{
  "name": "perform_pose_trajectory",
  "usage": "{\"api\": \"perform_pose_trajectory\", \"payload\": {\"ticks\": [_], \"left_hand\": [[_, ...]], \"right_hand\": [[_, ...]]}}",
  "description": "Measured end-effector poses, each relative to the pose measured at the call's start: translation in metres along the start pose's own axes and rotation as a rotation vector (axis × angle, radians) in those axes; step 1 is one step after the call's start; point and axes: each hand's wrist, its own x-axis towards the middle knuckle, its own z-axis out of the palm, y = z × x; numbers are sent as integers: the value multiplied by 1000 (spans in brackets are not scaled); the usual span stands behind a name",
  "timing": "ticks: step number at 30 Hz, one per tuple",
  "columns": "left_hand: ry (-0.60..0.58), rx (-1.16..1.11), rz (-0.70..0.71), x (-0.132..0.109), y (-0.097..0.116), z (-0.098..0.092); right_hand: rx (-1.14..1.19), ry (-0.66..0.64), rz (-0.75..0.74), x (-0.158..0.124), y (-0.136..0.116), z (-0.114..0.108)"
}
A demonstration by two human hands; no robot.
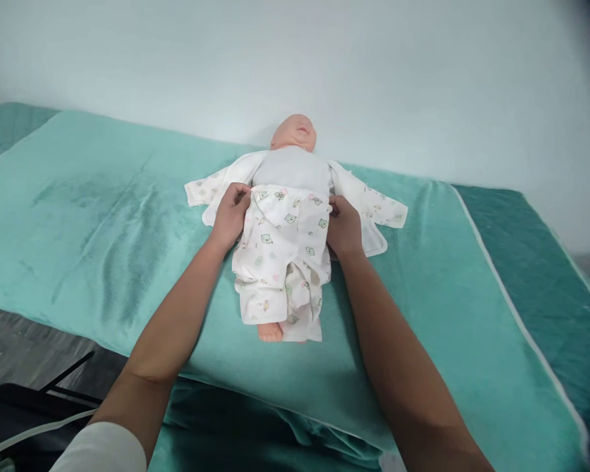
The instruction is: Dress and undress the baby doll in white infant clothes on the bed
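Note:
A baby doll (295, 134) lies on its back, its head toward the wall. White baby pants (290, 229) with a bear print cover its legs up to the waist, and one foot (270, 332) shows below a cuff. My left hand (232, 213) pinches the waistband at the left side. At the right side, the fingers of my right hand (344, 226) are closed on the same waistband. Under the doll a white baby jacket (373, 206) lies spread, sleeves out to both sides. The grey-white torso (292, 168) is bare between its open fronts.
A teal blanket (103, 216) covers the bed, with darker teal cloth (535, 249) at the right end. Behind it stands a pale wall (295, 59). At lower left are a black object (14, 419) and a pale cable (39, 429).

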Motion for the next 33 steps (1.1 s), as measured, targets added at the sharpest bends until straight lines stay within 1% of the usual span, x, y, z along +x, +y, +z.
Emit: {"api": "perform_pose_trajectory", "payload": {"ticks": [6, 11, 15, 20, 25, 27, 31, 33], "left_hand": [[-16, -218, -160, -1, 5, 2], [-17, -292, -182, -1, 6, 3], [-23, -222, -157, -1, 3, 1], [-26, -111, -113, 1, -2, 3], [3, -78, -85, 1, -2, 7], [1, -43, -69, 0, 0, 8], [-44, 92, -33, -6, 9, 7], [-67, 141, -35, -8, 14, 7]], "right_hand": [[268, -29, 54, -2, 5, 5], [451, -50, 122, -3, 5, 7], [523, -69, 146, -1, 2, 7], [474, -75, 125, 1, 2, 7], [437, -28, 131, 1, 4, 8], [354, -2, 123, 2, 3, 8], [138, 55, 120, 3, 0, 7], [107, 59, 129, 3, -2, 6]]}}
